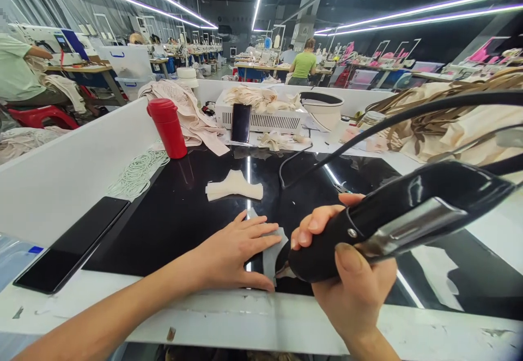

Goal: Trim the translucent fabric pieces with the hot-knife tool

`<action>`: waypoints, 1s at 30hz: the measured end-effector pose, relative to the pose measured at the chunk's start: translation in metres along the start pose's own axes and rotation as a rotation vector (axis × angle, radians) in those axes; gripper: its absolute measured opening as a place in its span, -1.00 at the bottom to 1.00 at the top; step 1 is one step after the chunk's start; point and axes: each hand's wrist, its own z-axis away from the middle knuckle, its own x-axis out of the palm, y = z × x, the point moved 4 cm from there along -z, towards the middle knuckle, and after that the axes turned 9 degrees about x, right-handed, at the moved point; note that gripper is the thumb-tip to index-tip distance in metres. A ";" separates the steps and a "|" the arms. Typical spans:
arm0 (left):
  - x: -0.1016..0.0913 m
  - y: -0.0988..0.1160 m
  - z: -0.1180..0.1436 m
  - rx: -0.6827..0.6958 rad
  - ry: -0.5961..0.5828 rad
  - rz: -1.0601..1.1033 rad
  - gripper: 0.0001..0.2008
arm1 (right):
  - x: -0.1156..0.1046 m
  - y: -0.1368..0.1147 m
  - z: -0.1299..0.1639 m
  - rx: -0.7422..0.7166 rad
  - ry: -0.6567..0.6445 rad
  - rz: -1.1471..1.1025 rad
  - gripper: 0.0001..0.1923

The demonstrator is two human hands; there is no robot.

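My left hand (235,252) lies flat, fingers spread, pressing a small pale fabric piece (273,252) onto the glossy black worktop (171,219). My right hand (347,279) grips the black handle of a corded hand tool (392,216), whose nose touches the fabric piece's right edge. The tool's black cable (368,132) arches up and to the right. A small stack of cream cut fabric pieces (235,187) lies farther back on the worktop.
A red bottle (168,128), a coil of white elastic (137,173), a phone lying flat (71,244) at left, an upright phone (241,123) against a white basket (261,113), beige fabric piles (449,121) at right. Other people sit at distant sewing tables.
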 end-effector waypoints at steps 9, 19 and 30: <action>-0.007 -0.006 0.010 0.049 0.077 -0.048 -0.68 | -0.022 -0.013 -0.012 -0.036 0.100 0.025 -0.58; -0.011 0.022 -0.001 0.145 0.127 0.045 -0.76 | -0.046 -0.021 -0.030 -0.068 0.266 0.096 -0.57; 0.002 0.005 -0.010 0.214 0.097 0.050 -0.71 | -0.009 -0.004 -0.021 -0.034 0.085 0.006 -0.59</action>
